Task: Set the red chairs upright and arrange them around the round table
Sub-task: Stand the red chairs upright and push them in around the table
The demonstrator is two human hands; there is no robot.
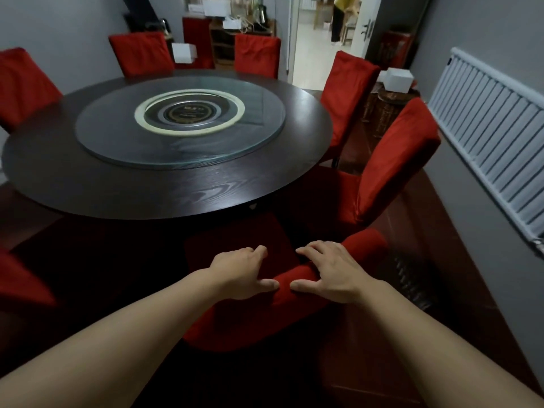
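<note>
Nothing readable here. At the centre of the glass turntable (180, 122) sits a dark round label (188, 111) with a gold rim, and there are a few pale marks of lettering on it, but they are too small and blurred to make out. No other text or numbers show.

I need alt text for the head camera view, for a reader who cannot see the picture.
Both hands, left hand and right hand, grip the top of the backrest of a red chair standing upright at the near edge of a dark round table. More red chairs stand around the table, which carries a glass turntable; a white radiator hangs on the right wall.
</note>
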